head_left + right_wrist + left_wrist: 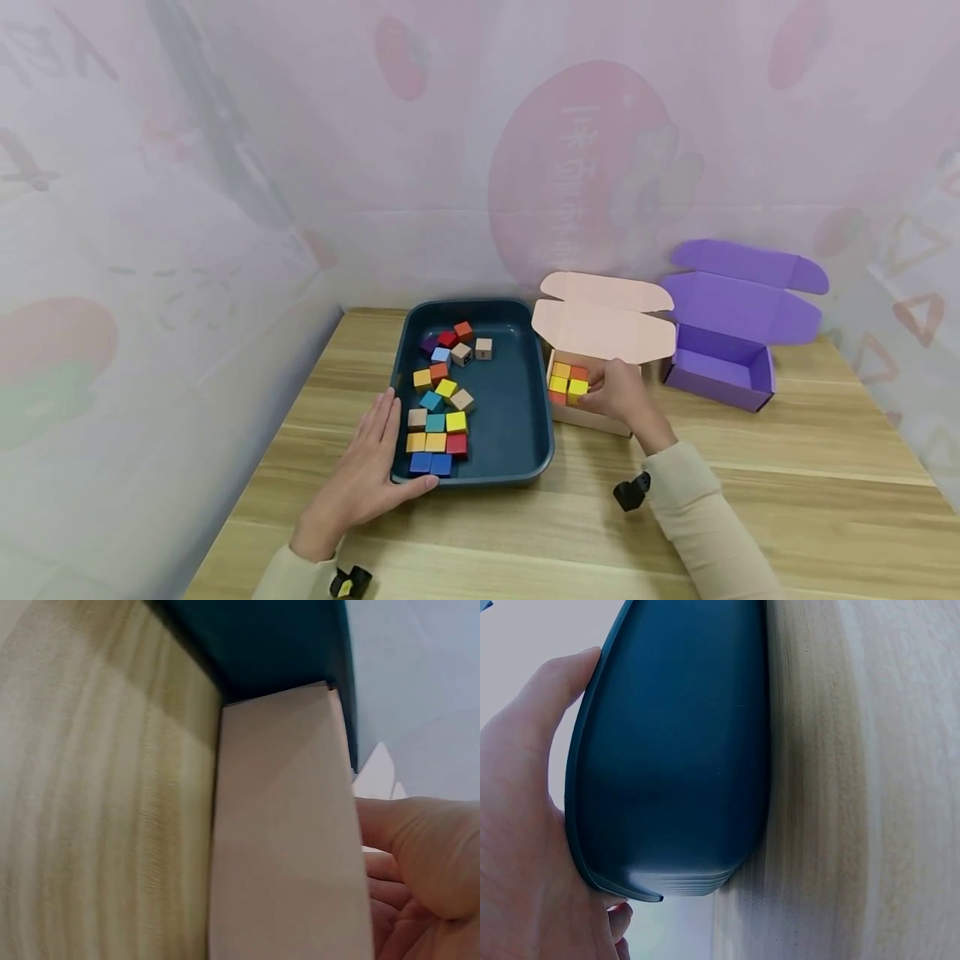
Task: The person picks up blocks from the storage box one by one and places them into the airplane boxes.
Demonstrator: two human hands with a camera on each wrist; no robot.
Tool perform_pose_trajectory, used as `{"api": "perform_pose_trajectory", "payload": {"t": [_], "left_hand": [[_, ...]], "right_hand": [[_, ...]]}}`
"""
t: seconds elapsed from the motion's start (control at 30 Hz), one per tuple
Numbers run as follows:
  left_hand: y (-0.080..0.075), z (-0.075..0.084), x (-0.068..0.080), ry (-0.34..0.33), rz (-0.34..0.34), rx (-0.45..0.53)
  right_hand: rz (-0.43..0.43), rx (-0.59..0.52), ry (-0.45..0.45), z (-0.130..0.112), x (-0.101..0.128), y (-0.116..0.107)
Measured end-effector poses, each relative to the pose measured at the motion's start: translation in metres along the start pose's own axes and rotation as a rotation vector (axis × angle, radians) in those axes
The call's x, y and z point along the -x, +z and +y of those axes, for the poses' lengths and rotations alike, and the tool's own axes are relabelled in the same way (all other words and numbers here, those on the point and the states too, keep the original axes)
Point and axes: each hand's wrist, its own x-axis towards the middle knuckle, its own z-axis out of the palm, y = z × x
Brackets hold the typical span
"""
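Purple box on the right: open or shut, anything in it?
Open. The purple box has its lid flap standing up behind it; the visible interior shows nothing inside.

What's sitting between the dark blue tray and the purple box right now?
The open pink box, its lid raised, with colored cubes inside and the right hand reaching in. It stands beside the tray; bare table separates it from the purple box. Head view.

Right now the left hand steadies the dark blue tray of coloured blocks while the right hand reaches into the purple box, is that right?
Not quite. The left hand does rest on the dark blue tray of blocks, but the right hand is in the pink box, not the purple box, which stands apart to the right. The head view shows it.
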Motion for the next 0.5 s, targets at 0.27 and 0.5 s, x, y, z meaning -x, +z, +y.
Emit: {"api": "perform_pose_trajectory", "payload": {"t": [0.27, 0.5], "left_hand": [[-0.001, 0.0, 0.0, 0.0, -0.002, 0.013], [-0.001, 0.0, 0.001, -0.005, -0.006, 0.009]], "right_hand": [[0.036, 0.025, 0.007, 0.003, -0.004, 0.009], [0.046, 0.048, 0.073, -0.008, -0.004, 0.013]]}}
